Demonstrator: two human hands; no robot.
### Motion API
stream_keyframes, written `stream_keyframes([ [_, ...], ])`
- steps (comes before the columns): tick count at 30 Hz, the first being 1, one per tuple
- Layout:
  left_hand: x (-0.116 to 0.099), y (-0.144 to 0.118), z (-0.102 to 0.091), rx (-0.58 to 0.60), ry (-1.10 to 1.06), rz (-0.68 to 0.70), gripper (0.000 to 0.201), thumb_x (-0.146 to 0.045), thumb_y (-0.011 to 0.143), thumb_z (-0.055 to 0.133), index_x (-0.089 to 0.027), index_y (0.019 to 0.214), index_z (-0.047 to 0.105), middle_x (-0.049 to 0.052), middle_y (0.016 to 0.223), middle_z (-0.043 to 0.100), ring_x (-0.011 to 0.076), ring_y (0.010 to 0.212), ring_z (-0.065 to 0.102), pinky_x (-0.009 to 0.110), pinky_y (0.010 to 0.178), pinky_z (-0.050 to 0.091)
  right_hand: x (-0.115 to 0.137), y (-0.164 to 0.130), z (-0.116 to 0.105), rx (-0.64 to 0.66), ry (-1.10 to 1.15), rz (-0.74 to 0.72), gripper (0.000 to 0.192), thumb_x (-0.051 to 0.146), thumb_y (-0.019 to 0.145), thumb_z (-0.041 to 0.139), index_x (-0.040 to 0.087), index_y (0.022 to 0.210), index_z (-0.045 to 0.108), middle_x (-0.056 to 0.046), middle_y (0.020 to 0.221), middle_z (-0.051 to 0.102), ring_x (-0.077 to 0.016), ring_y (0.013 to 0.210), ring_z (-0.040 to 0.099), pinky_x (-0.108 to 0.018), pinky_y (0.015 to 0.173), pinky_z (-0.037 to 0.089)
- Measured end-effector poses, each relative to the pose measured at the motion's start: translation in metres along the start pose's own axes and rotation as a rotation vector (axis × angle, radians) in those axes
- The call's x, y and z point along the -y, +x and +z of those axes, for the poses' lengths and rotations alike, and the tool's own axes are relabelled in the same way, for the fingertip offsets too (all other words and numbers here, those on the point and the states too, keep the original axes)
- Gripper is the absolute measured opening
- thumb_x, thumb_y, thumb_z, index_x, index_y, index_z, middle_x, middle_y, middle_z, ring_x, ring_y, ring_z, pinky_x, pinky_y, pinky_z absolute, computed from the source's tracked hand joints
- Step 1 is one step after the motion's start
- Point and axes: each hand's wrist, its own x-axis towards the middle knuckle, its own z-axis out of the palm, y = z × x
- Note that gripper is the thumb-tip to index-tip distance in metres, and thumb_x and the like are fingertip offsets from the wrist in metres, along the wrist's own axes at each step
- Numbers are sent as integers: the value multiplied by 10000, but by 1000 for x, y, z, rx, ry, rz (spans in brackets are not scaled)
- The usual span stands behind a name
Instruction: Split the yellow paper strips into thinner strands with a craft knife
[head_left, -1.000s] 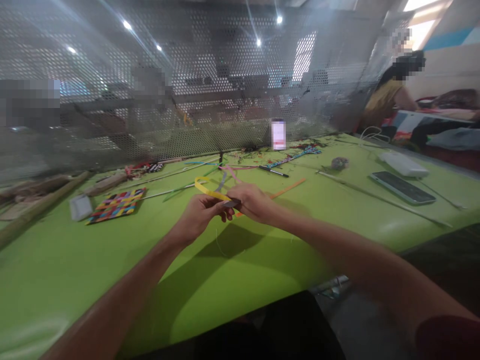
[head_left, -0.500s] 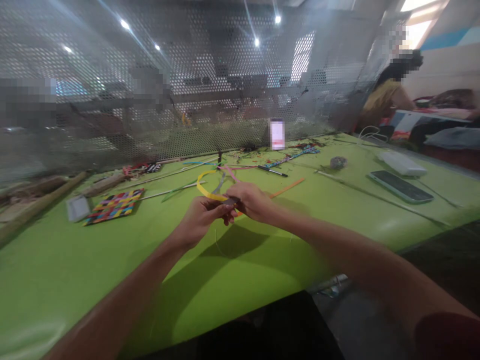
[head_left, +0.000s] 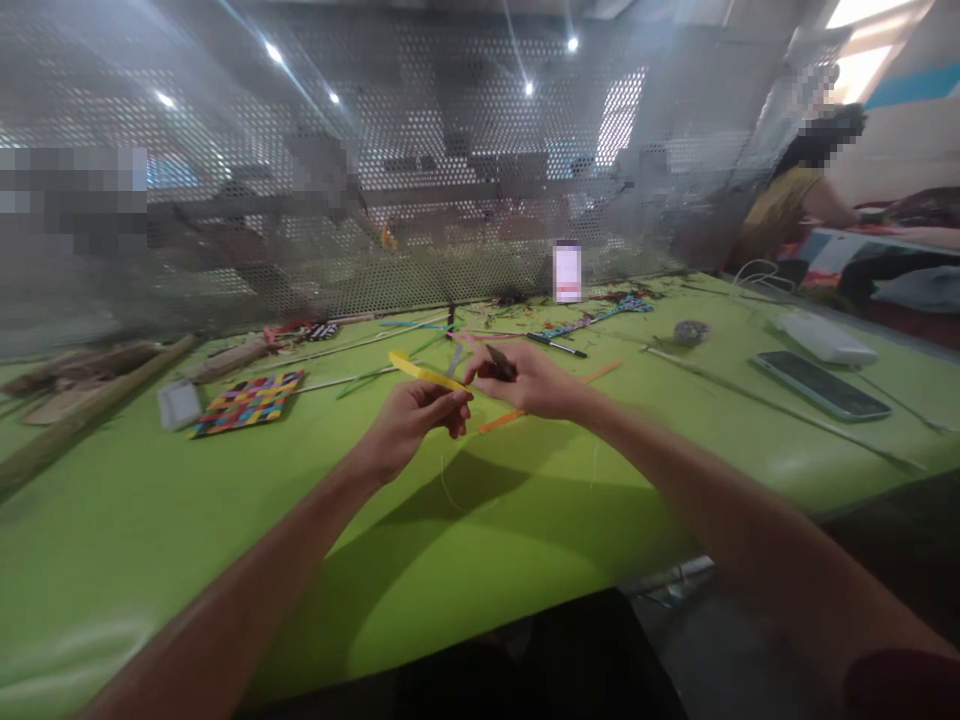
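Observation:
My left hand (head_left: 416,412) pinches one end of a yellow strip (head_left: 421,371), which sticks out up and to the left above the green table (head_left: 225,520). My right hand (head_left: 525,380) is just to the right of it, fingers closed on a small dark strip piece (head_left: 500,362) that points up. The two hands almost touch. An orange strip (head_left: 517,410) lies on the table under my right wrist.
A multicoloured woven mat (head_left: 250,402) and a small grey box (head_left: 178,404) lie at the left. Loose strips, sticks and a pen (head_left: 556,346) are at the back near a perforated screen (head_left: 450,200). A phone (head_left: 823,384) is at the right; another person (head_left: 795,195) sits beyond.
The yellow strip, looped before, now sticks out straight. My right hand has lifted slightly and raised the dark piece upright. The view shifted a little to the left.

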Motion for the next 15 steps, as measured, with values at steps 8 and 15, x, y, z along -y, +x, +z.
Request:
stream_keyframes([
  [8,3,-2,0,13,61,-12,272,-380,843,721,-131,737,696,33,683,679,121,594,602,265,619,495,7,-2,-6,66,-146,-102,128,174,921,551,119,865,652,12,733,575,-75,649,444,-215,621,347],
  [15,4,-1,-1,24,83,-32,287,-395,841,718,-126,741,701,39,686,680,124,593,603,264,614,490,7,-3,-8,82,-185,-132,136,177,926,547,123,848,644,1,756,591,-81,678,476,-218,619,351],
])
